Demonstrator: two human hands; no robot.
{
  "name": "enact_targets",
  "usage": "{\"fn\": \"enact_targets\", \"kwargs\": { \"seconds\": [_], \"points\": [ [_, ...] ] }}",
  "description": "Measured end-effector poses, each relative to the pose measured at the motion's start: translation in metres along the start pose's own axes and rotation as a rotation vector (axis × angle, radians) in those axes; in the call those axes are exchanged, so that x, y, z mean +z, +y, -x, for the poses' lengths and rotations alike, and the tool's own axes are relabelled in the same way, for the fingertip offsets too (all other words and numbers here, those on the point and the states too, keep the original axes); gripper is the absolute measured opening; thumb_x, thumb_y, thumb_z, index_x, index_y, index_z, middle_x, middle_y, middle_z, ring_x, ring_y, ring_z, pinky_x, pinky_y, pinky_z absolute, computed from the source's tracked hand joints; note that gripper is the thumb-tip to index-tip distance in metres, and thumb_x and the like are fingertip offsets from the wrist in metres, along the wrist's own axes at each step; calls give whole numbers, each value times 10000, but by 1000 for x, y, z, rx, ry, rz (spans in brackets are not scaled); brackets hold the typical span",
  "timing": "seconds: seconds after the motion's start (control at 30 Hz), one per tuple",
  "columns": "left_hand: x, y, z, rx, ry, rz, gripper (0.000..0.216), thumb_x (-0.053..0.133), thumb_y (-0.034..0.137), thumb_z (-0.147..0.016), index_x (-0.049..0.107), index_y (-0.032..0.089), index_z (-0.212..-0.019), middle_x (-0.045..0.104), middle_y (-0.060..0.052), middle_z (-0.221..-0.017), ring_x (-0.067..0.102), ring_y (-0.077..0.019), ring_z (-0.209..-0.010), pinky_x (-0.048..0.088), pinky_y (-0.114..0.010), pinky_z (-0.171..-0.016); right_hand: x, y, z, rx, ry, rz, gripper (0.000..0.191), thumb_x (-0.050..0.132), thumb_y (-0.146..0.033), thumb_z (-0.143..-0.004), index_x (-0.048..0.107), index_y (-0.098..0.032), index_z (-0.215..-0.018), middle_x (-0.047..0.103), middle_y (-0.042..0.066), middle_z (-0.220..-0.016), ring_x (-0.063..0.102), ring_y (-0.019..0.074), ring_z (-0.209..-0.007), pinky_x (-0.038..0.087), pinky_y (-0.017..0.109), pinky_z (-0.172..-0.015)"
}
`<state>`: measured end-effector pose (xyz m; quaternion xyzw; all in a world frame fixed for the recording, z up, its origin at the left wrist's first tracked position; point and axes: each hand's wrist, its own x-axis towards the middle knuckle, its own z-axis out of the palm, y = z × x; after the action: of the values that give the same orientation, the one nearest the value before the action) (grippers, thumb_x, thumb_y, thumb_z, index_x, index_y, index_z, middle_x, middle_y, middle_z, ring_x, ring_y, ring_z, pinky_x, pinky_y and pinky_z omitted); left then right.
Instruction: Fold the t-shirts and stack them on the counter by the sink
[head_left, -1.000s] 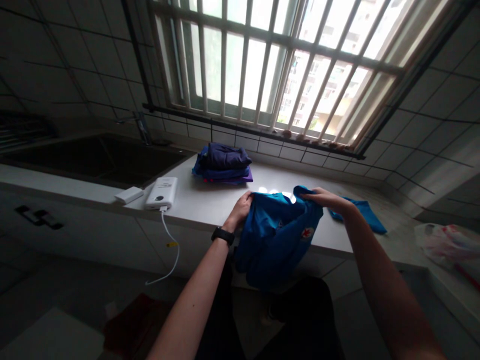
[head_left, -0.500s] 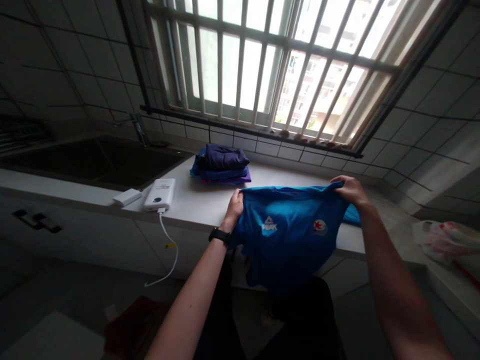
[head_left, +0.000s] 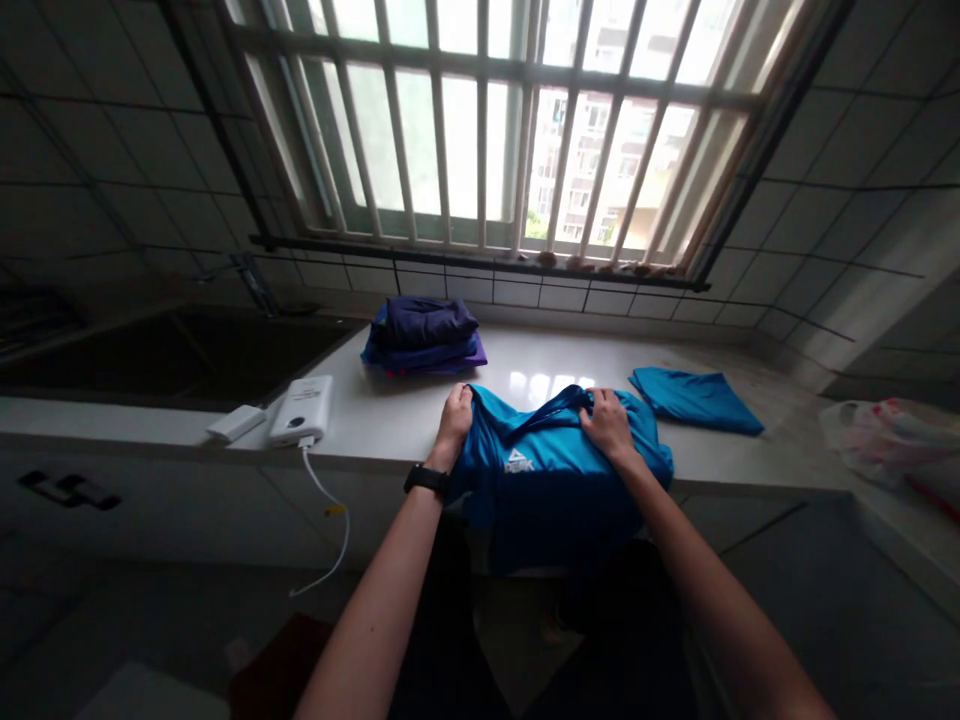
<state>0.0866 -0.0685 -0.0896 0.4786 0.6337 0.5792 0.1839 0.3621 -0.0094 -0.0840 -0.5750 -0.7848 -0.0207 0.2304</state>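
A bright blue sports shirt with a white PEAK logo lies over the front edge of the counter, its lower part hanging down. My left hand, below a black wristband, is closed on the shirt's left upper corner. Over the shirt's upper right lies my right hand, its fingers curled on the bunched collar fabric. To the right, a folded blue garment rests flat on the counter. Behind my left hand sits a stack of folded dark blue and purple clothes.
On the white counter, left, stand a white power bank with a dangling cable and a small white box. Further left is a dark sink with a tap. A plastic bag lies far right. A barred window is behind.
The shirt, held stretched up between both hands before, now lies partly on the counter. My right hand has moved left and down onto its fabric, uncovering more of the folded blue garment.
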Motion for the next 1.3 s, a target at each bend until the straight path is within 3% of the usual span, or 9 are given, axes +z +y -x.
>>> {"fn": "enact_targets", "kwargs": {
  "seconds": [0.27,0.37,0.5,0.6,0.7,0.8,1.07,1.2,1.3],
  "points": [
    [-11,55,-31,173,-209,-620,224,464,218,-939,657,191,-830,706,-104,-793,671,-241,-787,474,-297,-728,-9,-3,1,-149,-101,-77,278,467,-264,-973,718,-158,-1027,679,156,-1133,604,270,-1095,455,365,-1003],
    [-22,91,-65,337,-93,-831,313,364,269,-1027,645,161,-1110,700,-127,-868,694,-274,-861,488,-323,-766,-8,-3,0,-243,-176,-160,320,470,-284,-990,724,-178,-1153,691,129,-1251,611,243,-1179,435,349,-1060],
    [-17,112,-79,466,-69,-1005,387,265,161,-1031,568,122,-1269,644,-188,-1154,643,-299,-1082,488,-357,-892,-3,-6,-1,-92,-230,-92,461,421,-359,-1018,587,-215,-1424,489,112,-1567,421,275,-1457,310,472,-1196],
    [4,95,-48,439,-204,-1078,402,284,119,-990,608,78,-1224,607,-253,-1248,596,-347,-1172,480,-416,-955,1,-9,-1,-1,-279,-19,578,379,-431,-1027,437,-191,-1550,294,126,-1668,258,319,-1542,201,597,-1224],
    [23,60,-4,427,-494,-1053,428,365,322,-1020,606,96,-1291,633,-247,-1278,594,-353,-1218,459,-453,-1032,3,-12,-1,7,-319,1,616,328,-457,-1037,365,-183,-1587,224,121,-1690,198,322,-1560,159,634,-1223],
    [27,30,17,377,-586,-1033,560,368,432,-1023,472,131,-1484,430,-230,-1572,380,-361,-1475,322,-510,-1178,4,-14,-2,22,-332,-1,612,310,-451,-1041,343,-197,-1597,203,110,-1698,172,310,-1568,134,630,-1229],
    [6,8,-20,302,-629,-995,607,379,486,-1010,413,215,-1552,281,-145,-1673,271,-322,-1545,239,-530,-1229,-24,34,-23,95,-229,-317,495,519,-306,-944,575,-172,-1417,557,126,-1501,475,295,-1407,379,394,-1153],
    [6,7,-23,332,-591,-1020,617,368,504,-1012,416,216,-1555,291,-124,-1673,268,-303,-1548,242,-513,-1239,-48,83,-27,275,-227,-243,313,718,-250,-758,728,-146,-1053,731,175,-1055,624,383,-1167,500,429,-976],
    [8,9,-20,316,-602,-1066,639,336,516,-1022,380,200,-1576,266,-118,-1683,239,-289,-1558,219,-494,-1254,-65,100,-26,351,-305,-340,128,745,-277,-743,687,-176,-796,673,85,-750,671,305,-914,538,353,-800]
  ]
}}
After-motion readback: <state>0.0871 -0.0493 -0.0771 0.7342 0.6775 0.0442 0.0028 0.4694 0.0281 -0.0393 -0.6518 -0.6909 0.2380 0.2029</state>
